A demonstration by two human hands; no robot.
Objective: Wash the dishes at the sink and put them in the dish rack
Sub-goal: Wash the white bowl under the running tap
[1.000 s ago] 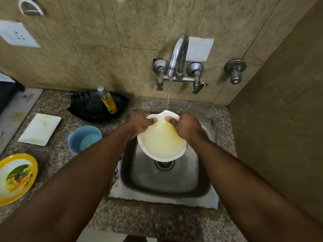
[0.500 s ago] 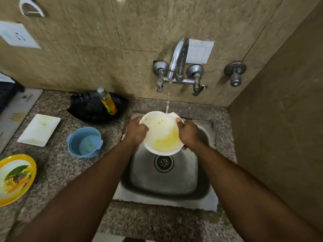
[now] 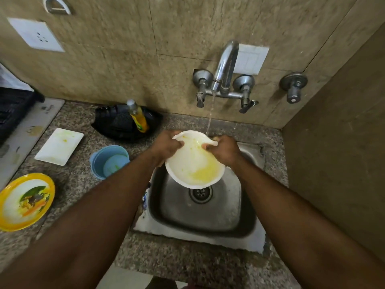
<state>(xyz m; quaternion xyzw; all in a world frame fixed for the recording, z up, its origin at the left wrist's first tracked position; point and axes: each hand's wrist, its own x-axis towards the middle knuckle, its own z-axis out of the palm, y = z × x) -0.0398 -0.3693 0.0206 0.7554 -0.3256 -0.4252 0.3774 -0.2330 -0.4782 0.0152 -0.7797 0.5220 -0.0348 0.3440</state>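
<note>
- Here, a round white plastic bowl [image 3: 194,161] smeared with yellow residue is held above the square steel sink [image 3: 239,209], tilted toward the camera, its far rim just beside the thin stream of water [image 3: 210,117] falling from the chrome wall tap [image 3: 226,67].
- The left hand [image 3: 166,146] grips the bowl's left rim, fingers curled over the edge with the thumb inside.
- The right hand [image 3: 224,150] grips the right rim, its fingers clamped on the edge, fingertips showing inside the bowl.
- On the speckled granite surface [image 3: 79,184] left of the sink stands a light blue plastic cup [image 3: 109,161]; further left lies a white rectangular plate [image 3: 59,146] with yellow smears.
- A round yellow-rimmed plate [image 3: 26,201] with food remains sits near the left edge.
- Against the wall, a bottle of yellow liquid [image 3: 138,117] leans in a black basket [image 3: 123,122].
- A dark slatted dish rack [image 3: 12,109] shows at the far left, well apart from the bowl.
</note>
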